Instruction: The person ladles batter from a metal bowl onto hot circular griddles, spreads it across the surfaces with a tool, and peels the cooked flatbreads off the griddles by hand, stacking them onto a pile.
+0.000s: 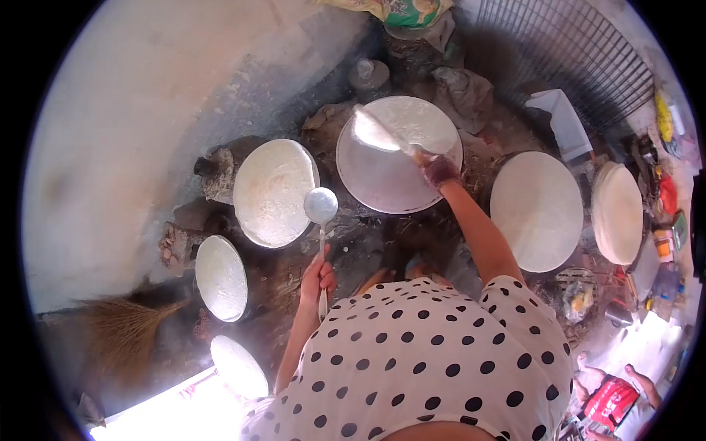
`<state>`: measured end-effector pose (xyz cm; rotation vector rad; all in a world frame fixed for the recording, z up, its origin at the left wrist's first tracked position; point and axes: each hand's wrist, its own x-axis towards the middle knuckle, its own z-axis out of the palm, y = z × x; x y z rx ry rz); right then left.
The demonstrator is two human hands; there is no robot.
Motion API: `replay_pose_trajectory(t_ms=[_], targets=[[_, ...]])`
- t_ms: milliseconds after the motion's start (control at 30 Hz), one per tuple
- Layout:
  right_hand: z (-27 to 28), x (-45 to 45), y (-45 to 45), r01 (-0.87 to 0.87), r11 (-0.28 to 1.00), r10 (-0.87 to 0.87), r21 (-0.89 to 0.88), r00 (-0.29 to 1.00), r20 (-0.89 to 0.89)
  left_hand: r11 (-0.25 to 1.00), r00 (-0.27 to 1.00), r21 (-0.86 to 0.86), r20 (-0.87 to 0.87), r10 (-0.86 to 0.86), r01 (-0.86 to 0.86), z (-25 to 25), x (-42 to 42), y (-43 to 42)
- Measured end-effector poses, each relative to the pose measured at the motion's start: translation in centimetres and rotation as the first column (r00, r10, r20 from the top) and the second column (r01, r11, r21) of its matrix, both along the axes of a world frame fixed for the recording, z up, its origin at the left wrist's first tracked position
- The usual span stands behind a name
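My left hand (318, 275) is closed around the handle of a round metal ladle (321, 206), whose bowl is beside the right edge of a white-coated round pan (273, 193). My right hand (440, 168), with a dark covering on it, grips a flat, pale paddle (375, 131). The paddle is over the upper left of the large central pan (390, 187); motion blurs it, and I cannot tell whether it touches the surface. White material covers the upper part of that pan, while its lower part looks greyer and smoother.
Another round pan (537, 212) and a stack of pale round sheets (618, 213) are at the right. Two more white rounds (221, 278) lie lower left, near a straw broom (129, 331). A person in red (612, 401) is at the lower right.
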<state>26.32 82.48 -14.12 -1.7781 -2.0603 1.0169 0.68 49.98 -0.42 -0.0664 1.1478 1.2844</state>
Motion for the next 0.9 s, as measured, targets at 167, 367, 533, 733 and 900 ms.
replay_pose_trajectory(t_ms=[167, 367, 533, 733, 900], targets=[[-0.3, 2.7, 0.4, -0.27, 0.963, 0.27, -0.007, 0.961, -0.055, 0.999, 0.999, -0.018, 0.03, 0.031, -0.03, 0.7, 0.5, 0.5], [1.8, 1.3, 1.8, 0.122, 0.992, -0.121, 0.021, 0.992, -0.036, 0.998, 1.0, -0.054, -0.014, 0.015, -0.016, -0.1, 0.1, 0.5], [-1.0, 2.9, 2.6, -0.342, 0.94, 0.341, -0.014, 0.934, 0.104, 0.999, 1.0, -0.027, 0.017, 0.025, -0.024, 0.4, 0.5, 0.6], [2.8, 1.2, 4.7, -0.105, 0.984, 0.138, -0.143, 0.96, 0.244, 0.995, 0.998, -0.078, 0.02, 0.061, -0.059, -1.0, 0.5, -0.3], [-0.4, 5.1, 4.4, -0.538, 0.838, 0.545, 0.086, 0.825, -0.147, 0.99, 0.99, -0.07, 0.061, 0.129, -0.124, -0.1, 1.9, -1.0]])
